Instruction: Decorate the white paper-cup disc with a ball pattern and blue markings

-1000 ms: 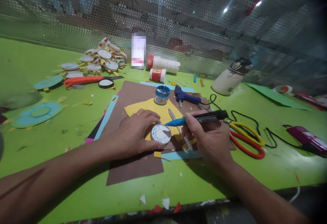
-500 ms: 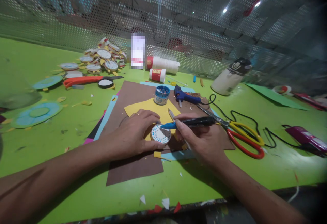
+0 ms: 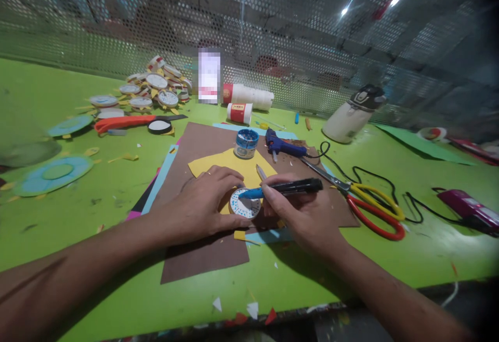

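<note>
Between the thumb and fingers of my left hand [image 3: 206, 201] is a small round white disc [image 3: 246, 208] with blue dabs around its rim. My right hand [image 3: 302, 212] grips a marker [image 3: 292, 188] with a black barrel and a blue front end. Its tip rests at or just above the disc's upper left part; contact cannot be made out. A pencil-like stick [image 3: 260, 172] shows beside my right fingers, its rear part hidden by the hand. Under both hands lie yellow paper [image 3: 218, 161] and brown sheets [image 3: 206, 259]. Just behind is a blue-stained paint jar [image 3: 246, 144].
A blue glue gun [image 3: 286, 145] and scissors with red and yellow handles [image 3: 376, 209] lie to the right, among black cable. At the left are an orange-handled knife [image 3: 125, 122] and a pile of decorated discs [image 3: 156, 82]. Paper cups [image 3: 239, 113] lie behind; a bottle [image 3: 349, 118] stands farther right.
The marker and my right hand have shifted slightly left, carrying the tip across the disc toward its upper left. My left hand keeps its hold on the disc.
</note>
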The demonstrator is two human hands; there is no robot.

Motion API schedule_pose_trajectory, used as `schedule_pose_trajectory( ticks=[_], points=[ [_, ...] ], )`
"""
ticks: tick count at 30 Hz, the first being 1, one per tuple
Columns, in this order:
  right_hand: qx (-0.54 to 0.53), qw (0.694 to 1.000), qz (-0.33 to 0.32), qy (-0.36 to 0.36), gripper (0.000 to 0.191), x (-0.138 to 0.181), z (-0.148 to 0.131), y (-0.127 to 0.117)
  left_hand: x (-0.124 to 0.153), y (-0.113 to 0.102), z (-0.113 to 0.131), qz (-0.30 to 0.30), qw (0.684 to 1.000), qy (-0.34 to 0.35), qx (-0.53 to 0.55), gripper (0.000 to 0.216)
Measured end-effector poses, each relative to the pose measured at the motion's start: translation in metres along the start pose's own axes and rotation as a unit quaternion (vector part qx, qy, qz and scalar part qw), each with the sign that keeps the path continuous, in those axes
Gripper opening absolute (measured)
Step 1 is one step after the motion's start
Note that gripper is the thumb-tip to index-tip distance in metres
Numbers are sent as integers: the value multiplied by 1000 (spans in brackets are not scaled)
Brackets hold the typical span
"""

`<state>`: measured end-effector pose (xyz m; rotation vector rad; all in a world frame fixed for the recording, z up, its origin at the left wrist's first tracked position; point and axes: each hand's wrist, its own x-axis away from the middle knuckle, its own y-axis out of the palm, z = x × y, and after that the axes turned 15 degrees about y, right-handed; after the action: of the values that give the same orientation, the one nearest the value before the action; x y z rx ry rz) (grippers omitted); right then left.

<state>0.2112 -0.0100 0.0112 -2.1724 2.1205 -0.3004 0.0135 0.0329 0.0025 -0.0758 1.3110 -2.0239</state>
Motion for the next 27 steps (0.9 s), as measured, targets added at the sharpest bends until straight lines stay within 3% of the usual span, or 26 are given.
schedule_pose_trajectory(
  ticks=[14, 18, 24, 27],
  points=[
    [3, 1000, -6, 11, 22, -1, 0, 0, 0, -1, 0, -5, 1000, 2, -5, 44],
    [42, 999, -16, -18, 20, -1, 2, -1, 0, 0, 0, -9, 1000, -3, -5, 45],
    [116, 985, 15, -130, 11, -4, 2, -1, 1, 3, -3, 0, 1000, 4, -6, 46],
    [128, 983, 22, -131, 12, -5, 3, -1, 1, 3, -3, 0, 1000, 4, -3, 45]
  ],
)
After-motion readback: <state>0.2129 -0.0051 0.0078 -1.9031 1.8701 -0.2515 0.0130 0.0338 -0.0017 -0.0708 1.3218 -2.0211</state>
